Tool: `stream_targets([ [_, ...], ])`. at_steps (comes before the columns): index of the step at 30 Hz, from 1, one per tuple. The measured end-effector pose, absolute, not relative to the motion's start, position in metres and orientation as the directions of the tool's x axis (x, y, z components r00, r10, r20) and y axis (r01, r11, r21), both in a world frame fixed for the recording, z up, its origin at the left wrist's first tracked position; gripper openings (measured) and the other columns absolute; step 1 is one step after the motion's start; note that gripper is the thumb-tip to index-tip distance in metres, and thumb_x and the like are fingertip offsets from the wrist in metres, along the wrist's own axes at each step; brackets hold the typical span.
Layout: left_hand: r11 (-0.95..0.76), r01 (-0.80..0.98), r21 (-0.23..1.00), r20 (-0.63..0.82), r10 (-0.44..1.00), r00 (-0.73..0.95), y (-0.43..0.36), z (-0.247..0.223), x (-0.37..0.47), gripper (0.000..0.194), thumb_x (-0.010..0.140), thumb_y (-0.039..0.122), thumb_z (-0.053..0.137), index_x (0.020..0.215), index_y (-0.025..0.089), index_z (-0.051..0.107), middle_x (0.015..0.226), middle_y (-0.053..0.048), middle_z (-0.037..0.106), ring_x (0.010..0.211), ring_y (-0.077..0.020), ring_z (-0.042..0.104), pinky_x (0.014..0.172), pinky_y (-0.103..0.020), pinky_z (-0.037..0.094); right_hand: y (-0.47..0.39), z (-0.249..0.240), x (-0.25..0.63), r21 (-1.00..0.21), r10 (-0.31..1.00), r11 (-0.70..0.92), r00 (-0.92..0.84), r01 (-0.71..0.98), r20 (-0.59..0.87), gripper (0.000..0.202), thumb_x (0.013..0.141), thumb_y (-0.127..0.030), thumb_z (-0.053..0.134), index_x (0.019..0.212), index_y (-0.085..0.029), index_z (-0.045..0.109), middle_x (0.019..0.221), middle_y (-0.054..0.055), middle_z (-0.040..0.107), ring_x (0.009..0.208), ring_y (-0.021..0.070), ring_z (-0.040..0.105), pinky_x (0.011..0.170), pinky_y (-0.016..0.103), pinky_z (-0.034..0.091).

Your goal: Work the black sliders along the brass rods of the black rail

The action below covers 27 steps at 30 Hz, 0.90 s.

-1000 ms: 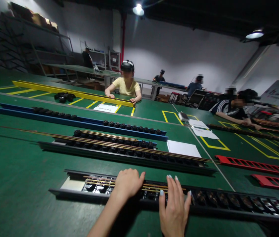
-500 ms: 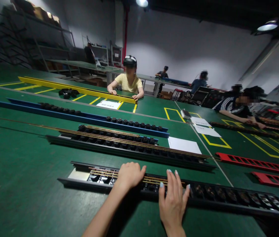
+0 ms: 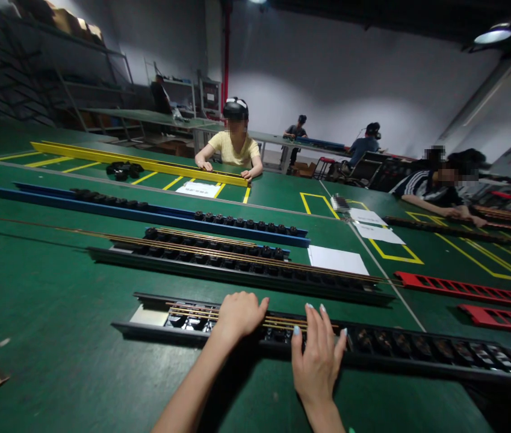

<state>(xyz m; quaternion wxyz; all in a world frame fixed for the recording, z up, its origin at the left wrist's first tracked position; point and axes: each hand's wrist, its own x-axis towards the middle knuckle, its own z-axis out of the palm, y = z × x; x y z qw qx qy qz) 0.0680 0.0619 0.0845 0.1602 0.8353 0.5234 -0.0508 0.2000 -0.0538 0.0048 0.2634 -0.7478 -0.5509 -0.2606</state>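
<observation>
Nearest me lies a black channel rail with a row of glossy black parts set along it. Several thin brass-coloured rods run lengthwise over its left and middle part. My left hand rests on top of them, its fingers curled down over the rods with their tips hidden; its thumb points right. My right hand lies at the middle of the rail, fingers spread and stretched out, fingertips at the right end of the rods. A pale plate shows at the rail's left end.
Beyond lie a second black rail with long rods, a blue rail and a yellow rail. Red slotted rails are at right, white paper behind. Co-workers sit opposite and at right.
The view has shifted slightly, and the near rail appears a little higher and farther right. My hands keep nearly the same pose on the rail and rods.
</observation>
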Motion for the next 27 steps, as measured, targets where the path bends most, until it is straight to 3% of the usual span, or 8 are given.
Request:
stream_targets([
  [27,-0.409,0.89,0.201,-0.229,0.864,0.448,0.0617,0.0832,0.0682,0.066,0.092,0.05,0.019,0.089,0.012,0.073,0.095,-0.019,0.073,0.096,-0.0321,0.068,0.083,-0.044,0.05,-0.0524,0.0028,0.2012,-0.12,0.689,-0.24,0.256,0.963,0.678,0.046,0.096,-0.036,0.029,0.132,-0.012,0.045,0.128,0.013,0.059,0.126,0.0262,0.046,0.11,0.052,0.02],
])
